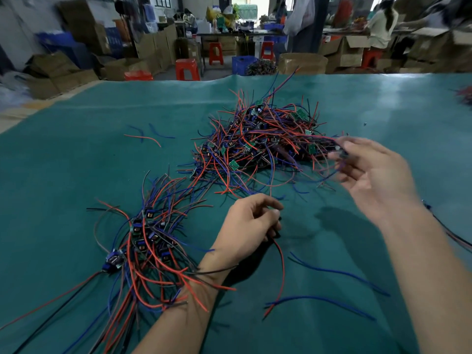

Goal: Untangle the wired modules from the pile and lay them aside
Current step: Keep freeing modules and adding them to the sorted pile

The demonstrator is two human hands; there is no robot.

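A tangled pile of wired modules with red, blue and black leads lies mid-table on the green mat. To the near left, a second group of modules lies spread out with its wires fanned. My left hand sits between the two heaps and pinches a small module whose red wire trails toward me. At the pile's right edge, my right hand, blurred, grips a dark module still linked to the pile by wires.
Loose blue wires and a red one lie on the mat near me. Two stray wires lie at the far left. More wires cross the right edge. Beyond the table stand cardboard boxes, red stools and seated people.
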